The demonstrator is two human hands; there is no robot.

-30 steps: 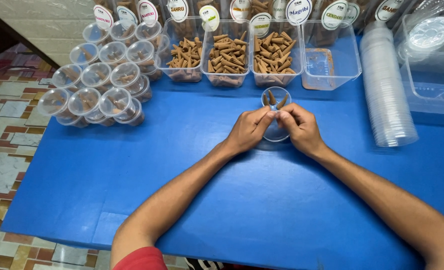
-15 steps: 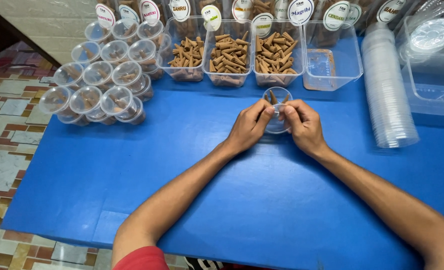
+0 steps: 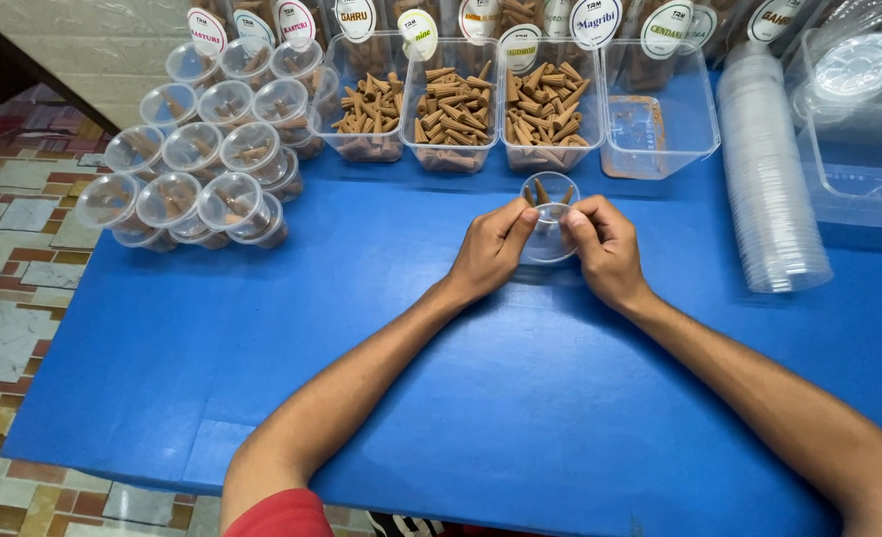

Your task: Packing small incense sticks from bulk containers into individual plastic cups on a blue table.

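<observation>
Nothing had shifted since earlier; trays of cones (image 3: pixel 458 114) stood behind (unobstructed); left hand (image 3: pixel 493 249) and right hand (image 3: pixel 600 249) pinched a small clear cup (image 3: pixel 548 221).

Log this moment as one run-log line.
left hand: holds small clear cup | right hand: same cup | cup: brown cones inside | surface: blue table

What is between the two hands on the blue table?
In the head view, a small clear cup with brown cones inside sits between the left hand and the right hand, both touching it.

Cup (image 3: pixel 548 214) before trays (image 3: pixel 450 109), between hands (image 3: pixel 494 249).
</observation>
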